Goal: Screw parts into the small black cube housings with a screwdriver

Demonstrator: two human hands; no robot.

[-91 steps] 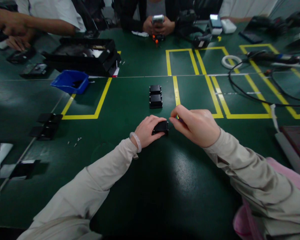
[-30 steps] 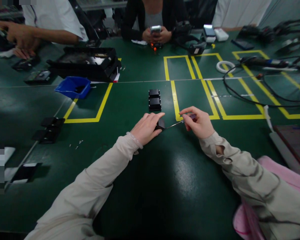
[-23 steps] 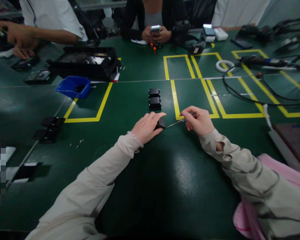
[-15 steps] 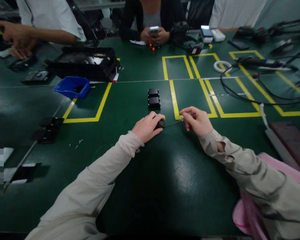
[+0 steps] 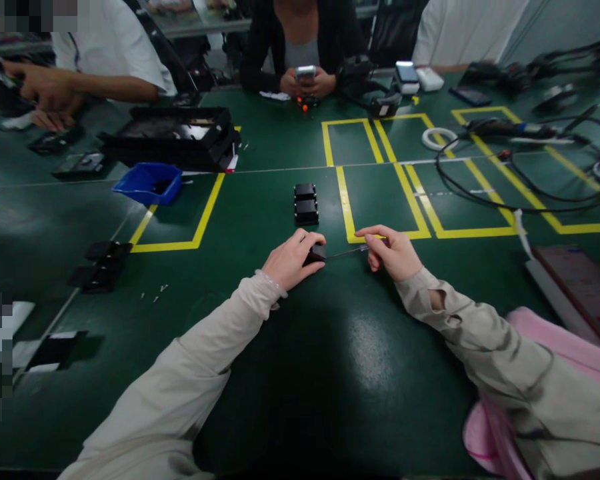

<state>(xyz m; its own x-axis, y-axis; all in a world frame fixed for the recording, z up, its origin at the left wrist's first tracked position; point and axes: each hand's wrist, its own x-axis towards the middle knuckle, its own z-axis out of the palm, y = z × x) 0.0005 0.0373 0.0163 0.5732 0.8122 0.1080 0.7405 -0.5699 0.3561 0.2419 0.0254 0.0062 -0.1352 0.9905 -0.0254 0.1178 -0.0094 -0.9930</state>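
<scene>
My left hand (image 5: 296, 257) is closed around a small black box-shaped part (image 5: 318, 253) and holds it down on the green table (image 5: 280, 373). In my right hand (image 5: 391, 253) is a screwdriver (image 5: 347, 253), its thin metal shaft lying nearly level and pointing left. The tip meets the right side of the black part; whether it sits in a screw cannot be made out. Most of the handle is hidden by my fingers. Just beyond my left hand stand two similar black parts (image 5: 307, 204), one behind the other, with small shiny bits at their sides.
Several loose screws (image 5: 161, 293) lie left of my left arm, near more black parts (image 5: 100, 267). Farther back are a blue bin (image 5: 150, 183) and a black tray (image 5: 175, 137). Cables (image 5: 510, 167) coil at right beside a white ring (image 5: 439, 138). A co-worker's hands (image 5: 307, 83) hold a phone.
The view has shifted slightly, so the table's far side sits a little lower. Both hands keep nearly the same pose, with the screwdriver still against the black part.
</scene>
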